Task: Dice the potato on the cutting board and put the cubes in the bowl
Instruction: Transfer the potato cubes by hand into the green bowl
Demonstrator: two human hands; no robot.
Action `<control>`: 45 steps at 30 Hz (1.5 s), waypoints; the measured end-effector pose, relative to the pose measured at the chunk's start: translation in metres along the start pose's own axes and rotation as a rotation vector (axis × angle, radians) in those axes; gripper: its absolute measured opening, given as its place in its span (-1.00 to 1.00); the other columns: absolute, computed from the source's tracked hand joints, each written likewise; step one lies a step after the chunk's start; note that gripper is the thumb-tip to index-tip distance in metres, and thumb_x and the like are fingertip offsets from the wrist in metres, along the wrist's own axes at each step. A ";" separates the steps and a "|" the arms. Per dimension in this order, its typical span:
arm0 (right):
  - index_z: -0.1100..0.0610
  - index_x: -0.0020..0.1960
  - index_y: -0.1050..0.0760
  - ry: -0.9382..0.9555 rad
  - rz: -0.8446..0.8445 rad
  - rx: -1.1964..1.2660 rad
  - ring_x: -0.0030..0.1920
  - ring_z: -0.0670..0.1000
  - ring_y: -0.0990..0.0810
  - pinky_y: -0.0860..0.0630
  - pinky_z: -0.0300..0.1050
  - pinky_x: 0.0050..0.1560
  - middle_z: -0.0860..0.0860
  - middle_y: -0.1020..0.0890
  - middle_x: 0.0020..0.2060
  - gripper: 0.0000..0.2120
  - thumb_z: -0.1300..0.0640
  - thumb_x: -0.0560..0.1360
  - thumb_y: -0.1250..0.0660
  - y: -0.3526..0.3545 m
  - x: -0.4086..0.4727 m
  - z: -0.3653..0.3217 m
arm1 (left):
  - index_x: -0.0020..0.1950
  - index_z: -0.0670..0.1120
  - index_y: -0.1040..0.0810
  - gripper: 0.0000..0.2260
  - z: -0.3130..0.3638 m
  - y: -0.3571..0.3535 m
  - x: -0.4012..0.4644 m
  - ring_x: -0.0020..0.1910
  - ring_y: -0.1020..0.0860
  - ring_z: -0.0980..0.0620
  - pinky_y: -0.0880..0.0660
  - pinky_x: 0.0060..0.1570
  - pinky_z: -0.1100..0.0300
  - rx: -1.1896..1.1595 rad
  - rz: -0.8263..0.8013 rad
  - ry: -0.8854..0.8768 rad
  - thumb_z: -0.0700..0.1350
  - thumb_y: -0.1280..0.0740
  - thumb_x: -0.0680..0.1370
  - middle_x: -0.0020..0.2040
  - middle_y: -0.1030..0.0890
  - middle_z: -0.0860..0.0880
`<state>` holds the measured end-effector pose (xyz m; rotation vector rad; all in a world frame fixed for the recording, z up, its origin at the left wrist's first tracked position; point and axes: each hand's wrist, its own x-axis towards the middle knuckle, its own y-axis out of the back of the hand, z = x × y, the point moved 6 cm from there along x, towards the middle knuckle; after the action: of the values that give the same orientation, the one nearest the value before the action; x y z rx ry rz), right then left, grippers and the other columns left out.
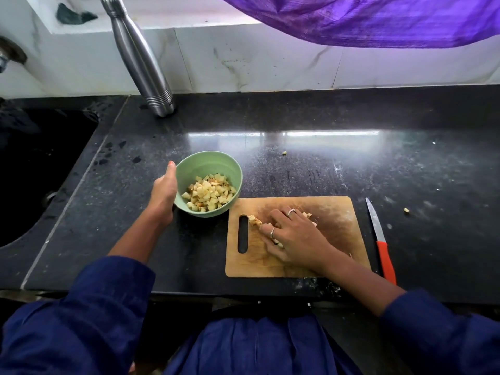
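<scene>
My left hand [164,190] cups the green bowl [213,161] to steady it just left of the cutting board [335,212]. Right hand [295,239], fingers curled, rakes the last cubes [254,220] bowlward. Most cubes already in the bowl. Knife [381,239] parked right, cutting looks done.

A home kitchen: a dark stone counter [324,163] with a sink [40,171] left of the left hand [163,193] and a tiled wall [270,63] beyond it.
</scene>
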<state>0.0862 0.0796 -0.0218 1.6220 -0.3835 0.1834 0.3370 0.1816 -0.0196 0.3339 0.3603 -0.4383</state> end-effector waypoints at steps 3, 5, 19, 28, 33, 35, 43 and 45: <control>0.09 -0.11 -0.54 0.037 0.025 -0.035 -0.22 0.08 -0.52 -0.47 -0.10 -0.34 0.06 -0.53 -0.20 -0.83 0.00 0.49 -0.25 0.001 0.003 -0.004 | 0.09 -0.16 -0.57 -0.57 0.000 0.000 -0.001 -0.07 -0.61 -0.11 -0.54 0.00 0.02 0.000 0.004 0.000 0.15 -0.10 0.61 -0.03 -0.64 -0.14; 0.11 -0.14 -0.52 0.068 0.020 -0.053 -0.29 0.07 -0.52 -0.46 -0.12 -0.46 0.05 -0.52 -0.26 -0.83 0.02 0.52 -0.26 0.000 0.005 -0.004 | 0.08 -0.14 -0.57 -0.58 0.000 0.001 -0.001 -0.05 -0.61 -0.13 -0.55 0.02 0.00 0.001 0.003 0.000 0.15 -0.10 0.61 -0.01 -0.64 -0.15; 0.15 -0.13 -0.64 -0.428 -0.047 0.327 -0.51 -0.22 -0.43 -0.43 -0.30 -0.40 -0.01 -0.63 -0.39 -0.77 0.03 0.53 -0.30 0.029 0.024 0.025 | 0.10 -0.14 -0.55 -0.61 -0.001 0.001 -0.008 -0.15 -0.60 -0.02 -0.52 -0.19 0.14 -0.064 0.013 -0.015 0.13 -0.09 0.63 -0.07 -0.63 -0.09; 0.25 -0.33 -0.44 -0.842 0.007 1.302 -0.55 -0.06 -0.30 -0.15 -0.32 -0.62 0.05 -0.46 -0.51 -0.72 0.17 0.53 -0.28 0.056 0.110 0.021 | 0.05 -0.11 -0.55 -0.64 0.000 -0.001 -0.012 -0.14 -0.58 -0.03 -0.50 -0.22 0.15 -0.109 0.058 -0.017 0.11 -0.10 0.62 -0.05 -0.62 -0.10; 0.20 -0.34 -0.41 -0.902 -0.086 1.492 -0.54 -0.04 -0.36 -0.18 -0.33 -0.61 0.09 -0.47 -0.46 -0.76 0.23 0.51 -0.23 0.034 0.173 -0.006 | 0.04 -0.11 -0.53 -0.65 0.001 -0.002 -0.014 -0.22 -0.58 0.02 -0.48 -0.29 0.18 -0.141 0.054 -0.002 0.11 -0.09 0.63 -0.14 -0.61 -0.06; 0.20 -0.34 -0.45 -0.926 -0.157 1.436 -0.50 0.00 -0.43 -0.35 -0.29 -0.54 0.10 -0.52 -0.43 -0.77 0.22 0.49 -0.24 0.021 0.185 -0.010 | 0.05 -0.12 -0.55 -0.63 0.001 -0.001 -0.014 -0.23 -0.58 0.03 -0.46 -0.33 0.20 -0.133 0.047 0.000 0.11 -0.08 0.63 -0.14 -0.62 -0.06; 0.21 -0.31 -0.46 -0.715 -0.318 1.189 -0.44 -0.03 -0.51 -0.39 -0.27 -0.46 0.09 -0.57 -0.43 -0.73 0.18 0.55 -0.20 -0.002 0.201 -0.006 | 0.07 -0.14 -0.59 -0.57 -0.005 -0.003 -0.010 -0.22 -0.63 0.00 -0.51 -0.30 0.21 -0.173 0.030 0.042 0.15 -0.08 0.63 -0.11 -0.66 -0.11; 0.20 -0.29 -0.44 -0.624 -0.323 1.131 -0.39 0.01 -0.50 -0.40 -0.23 -0.40 0.08 -0.55 -0.44 -0.72 0.19 0.58 -0.18 -0.004 0.204 -0.007 | 0.09 -0.15 -0.59 -0.56 -0.007 -0.004 -0.008 -0.16 -0.64 -0.03 -0.54 -0.23 0.18 -0.193 0.030 0.050 0.15 -0.09 0.62 -0.07 -0.67 -0.12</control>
<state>0.2778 0.0585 0.0448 2.8352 -0.5190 -0.4557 0.3269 0.1832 -0.0234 0.1624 0.4422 -0.3630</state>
